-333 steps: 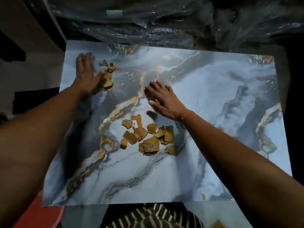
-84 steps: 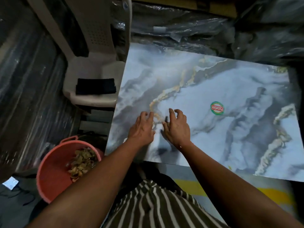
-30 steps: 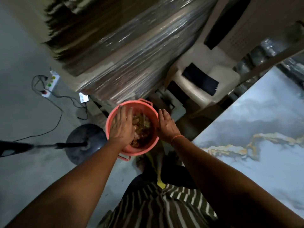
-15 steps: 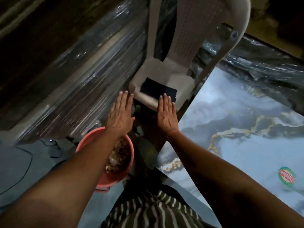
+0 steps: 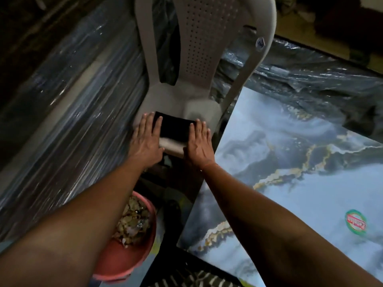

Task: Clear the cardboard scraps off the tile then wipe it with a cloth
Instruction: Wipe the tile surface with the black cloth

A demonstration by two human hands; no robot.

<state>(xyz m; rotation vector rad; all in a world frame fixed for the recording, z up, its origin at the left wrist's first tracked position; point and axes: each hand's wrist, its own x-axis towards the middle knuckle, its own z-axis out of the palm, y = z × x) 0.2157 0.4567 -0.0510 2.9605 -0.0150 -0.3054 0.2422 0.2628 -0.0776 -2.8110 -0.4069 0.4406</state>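
A striped cloth piece point(image 5: 192, 276) showed at the bottom, closest to the camera. Just past it on the left, a pink bucket point(image 5: 132, 259) sat on the floor with the cardboard scraps point(image 5: 132, 220) inside it. On the right lay the marble tile point(image 5: 300, 193) with a round green sticker point(image 5: 355, 221) near its near edge. Farther away, both hands were flat with fingers spread, holding nothing. The left hand point(image 5: 146, 141) covered the left end of the dark cloth point(image 5: 175, 128), and the right hand point(image 5: 199, 141) covered its right end. The cloth lay at the front edge of the seat of a plastic chair point(image 5: 199, 48).
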